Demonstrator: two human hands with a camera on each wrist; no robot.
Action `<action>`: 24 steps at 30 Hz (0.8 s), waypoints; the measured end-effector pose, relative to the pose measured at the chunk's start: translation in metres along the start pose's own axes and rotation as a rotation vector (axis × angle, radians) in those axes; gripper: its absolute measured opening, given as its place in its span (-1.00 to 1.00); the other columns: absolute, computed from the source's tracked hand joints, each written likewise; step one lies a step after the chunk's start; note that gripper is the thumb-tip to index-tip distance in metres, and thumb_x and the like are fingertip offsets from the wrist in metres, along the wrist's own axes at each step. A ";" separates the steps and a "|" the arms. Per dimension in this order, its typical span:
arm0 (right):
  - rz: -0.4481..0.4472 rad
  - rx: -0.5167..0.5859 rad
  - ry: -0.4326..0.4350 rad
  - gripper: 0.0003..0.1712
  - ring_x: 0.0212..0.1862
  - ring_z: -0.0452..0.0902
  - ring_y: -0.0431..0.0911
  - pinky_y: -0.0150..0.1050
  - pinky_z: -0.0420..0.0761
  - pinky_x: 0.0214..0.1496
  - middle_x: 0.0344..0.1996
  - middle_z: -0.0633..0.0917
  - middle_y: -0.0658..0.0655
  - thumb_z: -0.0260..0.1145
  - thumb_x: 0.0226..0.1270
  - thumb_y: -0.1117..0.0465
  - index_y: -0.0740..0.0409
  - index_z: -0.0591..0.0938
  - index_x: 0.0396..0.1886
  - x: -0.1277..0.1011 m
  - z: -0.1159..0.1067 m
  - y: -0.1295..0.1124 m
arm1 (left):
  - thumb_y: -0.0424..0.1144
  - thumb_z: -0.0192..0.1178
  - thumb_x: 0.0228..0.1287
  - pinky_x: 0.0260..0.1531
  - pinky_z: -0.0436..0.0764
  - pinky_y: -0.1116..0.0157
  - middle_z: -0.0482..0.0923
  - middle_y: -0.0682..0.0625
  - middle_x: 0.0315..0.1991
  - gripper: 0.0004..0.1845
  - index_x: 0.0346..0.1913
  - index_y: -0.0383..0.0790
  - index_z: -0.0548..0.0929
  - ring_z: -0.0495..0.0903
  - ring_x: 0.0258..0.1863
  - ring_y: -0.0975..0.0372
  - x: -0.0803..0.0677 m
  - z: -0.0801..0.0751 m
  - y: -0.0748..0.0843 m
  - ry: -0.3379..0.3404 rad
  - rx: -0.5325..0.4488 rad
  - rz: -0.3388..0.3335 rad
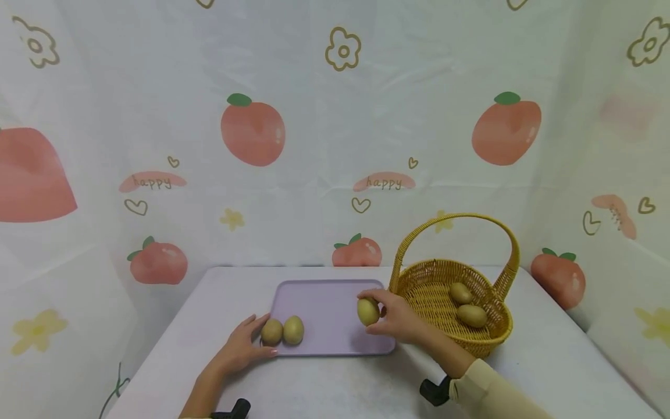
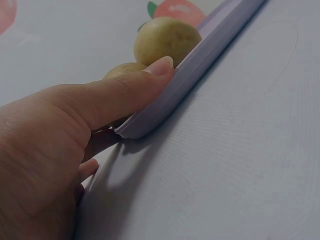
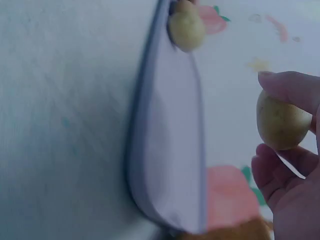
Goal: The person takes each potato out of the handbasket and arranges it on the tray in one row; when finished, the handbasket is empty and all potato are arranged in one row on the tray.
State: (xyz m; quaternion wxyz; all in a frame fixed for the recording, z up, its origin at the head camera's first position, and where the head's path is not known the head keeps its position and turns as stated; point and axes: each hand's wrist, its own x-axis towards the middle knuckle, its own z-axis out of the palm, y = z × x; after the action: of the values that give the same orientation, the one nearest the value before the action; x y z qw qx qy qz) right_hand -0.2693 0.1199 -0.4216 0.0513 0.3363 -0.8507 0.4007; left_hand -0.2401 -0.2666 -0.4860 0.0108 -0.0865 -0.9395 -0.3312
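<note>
Now right hand [image 1: 400,319] pinches potato [image 1: 368,311] above tray [image 1: 335,326].

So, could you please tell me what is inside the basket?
Two potatoes lie inside the basket. The near wall covers the part of the floor closest to the person, so anything there is hidden.
</note>
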 end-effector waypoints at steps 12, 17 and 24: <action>0.037 0.037 -0.076 -0.33 -0.11 0.49 -0.10 -0.22 0.57 -0.11 -0.05 0.59 0.01 0.60 -0.09 0.29 0.22 0.57 0.10 0.035 0.063 0.005 | 0.08 0.52 -0.11 0.23 0.13 -0.34 0.15 -0.53 0.35 0.00 0.39 -0.31 0.36 0.10 0.33 -0.39 -0.001 -0.001 0.002 -0.002 -0.016 0.006; 0.079 0.048 -0.123 -0.31 -0.11 0.49 -0.14 -0.21 0.53 -0.04 -0.11 0.61 -0.05 0.59 -0.08 0.23 0.22 0.57 0.12 0.044 0.081 0.000 | 0.08 0.52 -0.12 0.23 0.12 -0.34 0.14 -0.54 0.35 0.01 0.39 -0.32 0.36 0.10 0.33 -0.40 -0.001 -0.002 0.003 -0.008 -0.028 0.001; 0.089 0.040 -0.151 -0.25 -0.11 0.50 -0.18 -0.28 0.52 -0.04 -0.09 0.65 0.00 0.61 -0.08 0.16 0.17 0.56 0.19 0.052 0.102 -0.006 | 0.08 0.53 -0.12 0.23 0.13 -0.34 0.13 -0.54 0.35 0.01 0.39 -0.32 0.36 0.10 0.33 -0.41 -0.002 -0.003 0.004 -0.004 -0.030 0.007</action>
State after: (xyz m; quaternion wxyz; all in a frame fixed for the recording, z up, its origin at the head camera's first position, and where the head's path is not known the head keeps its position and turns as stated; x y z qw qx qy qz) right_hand -0.2874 0.0168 -0.4679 -0.0375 0.3284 -0.8581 0.3930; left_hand -0.2380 -0.2657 -0.4814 0.0086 -0.0904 -0.9342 -0.3449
